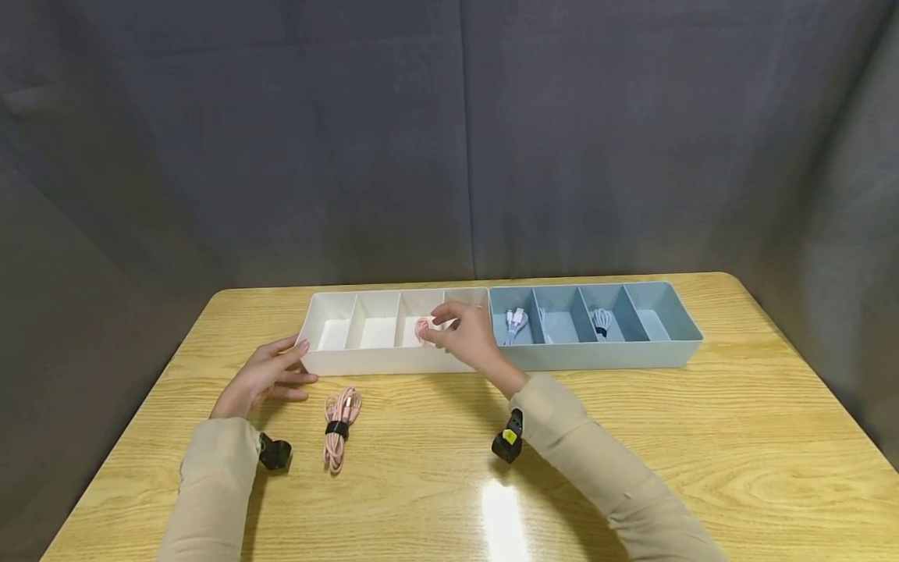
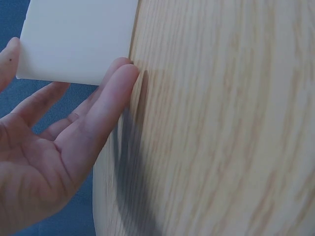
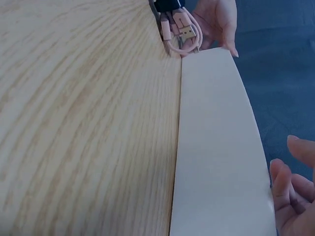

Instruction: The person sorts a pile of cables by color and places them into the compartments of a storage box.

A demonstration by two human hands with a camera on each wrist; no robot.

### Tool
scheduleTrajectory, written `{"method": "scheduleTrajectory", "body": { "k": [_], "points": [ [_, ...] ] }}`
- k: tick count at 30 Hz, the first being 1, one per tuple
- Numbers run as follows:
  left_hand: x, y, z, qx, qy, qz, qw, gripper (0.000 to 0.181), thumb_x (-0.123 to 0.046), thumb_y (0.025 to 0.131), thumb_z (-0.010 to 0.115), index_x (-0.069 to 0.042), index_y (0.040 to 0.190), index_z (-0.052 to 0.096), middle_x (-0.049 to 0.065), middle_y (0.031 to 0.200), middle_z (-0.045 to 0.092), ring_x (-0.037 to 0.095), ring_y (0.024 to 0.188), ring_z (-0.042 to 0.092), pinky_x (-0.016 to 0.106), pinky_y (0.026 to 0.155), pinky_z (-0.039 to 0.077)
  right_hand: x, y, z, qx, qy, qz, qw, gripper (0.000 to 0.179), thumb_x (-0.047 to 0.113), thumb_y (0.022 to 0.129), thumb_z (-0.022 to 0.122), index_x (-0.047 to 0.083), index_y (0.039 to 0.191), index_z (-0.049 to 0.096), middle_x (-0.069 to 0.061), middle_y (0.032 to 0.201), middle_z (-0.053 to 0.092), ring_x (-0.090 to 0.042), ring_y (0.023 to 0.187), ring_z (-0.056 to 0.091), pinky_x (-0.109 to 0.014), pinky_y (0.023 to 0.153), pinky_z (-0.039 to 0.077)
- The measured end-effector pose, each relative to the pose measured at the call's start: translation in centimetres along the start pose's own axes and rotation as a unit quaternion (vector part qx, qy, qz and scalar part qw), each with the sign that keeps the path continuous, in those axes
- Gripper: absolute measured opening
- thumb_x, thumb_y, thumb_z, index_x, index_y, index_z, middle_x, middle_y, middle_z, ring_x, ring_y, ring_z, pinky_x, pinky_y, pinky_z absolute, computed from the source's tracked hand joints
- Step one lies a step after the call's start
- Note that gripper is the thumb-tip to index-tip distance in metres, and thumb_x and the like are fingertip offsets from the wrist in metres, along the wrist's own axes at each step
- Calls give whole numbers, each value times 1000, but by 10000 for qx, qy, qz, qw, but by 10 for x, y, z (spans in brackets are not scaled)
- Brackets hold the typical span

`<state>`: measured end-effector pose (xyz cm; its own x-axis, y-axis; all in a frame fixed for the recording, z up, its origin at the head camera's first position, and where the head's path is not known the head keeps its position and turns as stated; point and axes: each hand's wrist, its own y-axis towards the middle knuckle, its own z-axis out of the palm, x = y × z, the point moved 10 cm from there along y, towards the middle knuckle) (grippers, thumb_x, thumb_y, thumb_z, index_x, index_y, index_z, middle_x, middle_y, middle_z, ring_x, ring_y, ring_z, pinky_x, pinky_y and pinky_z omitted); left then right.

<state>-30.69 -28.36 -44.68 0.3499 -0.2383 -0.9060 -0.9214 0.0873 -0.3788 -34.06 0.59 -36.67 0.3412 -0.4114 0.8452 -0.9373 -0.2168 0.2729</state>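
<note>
My left hand (image 1: 263, 375) rests against the left end of a white divided box (image 1: 393, 361), its fingers fairly straight and touching the end wall and front corner. Over the box's right half hovers my right hand (image 1: 467, 334), thumb and forefinger apart with nothing visible between them. Just beside those fingertips, a coiled pink cable (image 1: 422, 326) lies in the third compartment from the left, partly covered by the hand. A second pink cable (image 1: 337, 429), bundled with a black strap, lies on the table in front of the box. Its USB plug (image 3: 187, 33) shows in the right wrist view.
A blue divided box (image 1: 597, 357) adjoins the white one on the right. It holds a pale cable (image 1: 516, 324) with plugs showing in its first compartment and a strapped cable (image 1: 602, 321) in its third. Behind the wooden table (image 1: 421, 468) hangs a dark curtain (image 1: 351, 156).
</note>
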Motion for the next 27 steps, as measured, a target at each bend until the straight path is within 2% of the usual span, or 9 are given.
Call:
{"method": "scheduleTrajectory", "body": {
  "k": [9,17,27],
  "points": [
    [-1,-2,1,24,-67,-8,10000,77,-43,91,50,-7,147,11,31,135,32,21,87,65,42,75,55,12,-12,10,329,72,-173,9993,26,13,73,77,4,96,68,-5,85,67,-8,52,57,-20,42,46],
    [-3,-3,2,17,-95,1,10000,74,-41,93,48,-7,147,11,31,137,29,22,87,65,42,75,55,21,-21,20,542,206,-505,9970,26,10,75,75,-2,97,67,-14,89,66,-9,57,58,-19,47,49],
    [-2,-2,0,-21,-81,23,10000,78,-43,91,51,-5,146,11,32,134,32,23,87,65,42,74,55,29,-26,34,810,76,-807,9934,28,10,73,77,-1,98,68,-10,87,67,-7,57,58,-17,50,48]
  ]
}}
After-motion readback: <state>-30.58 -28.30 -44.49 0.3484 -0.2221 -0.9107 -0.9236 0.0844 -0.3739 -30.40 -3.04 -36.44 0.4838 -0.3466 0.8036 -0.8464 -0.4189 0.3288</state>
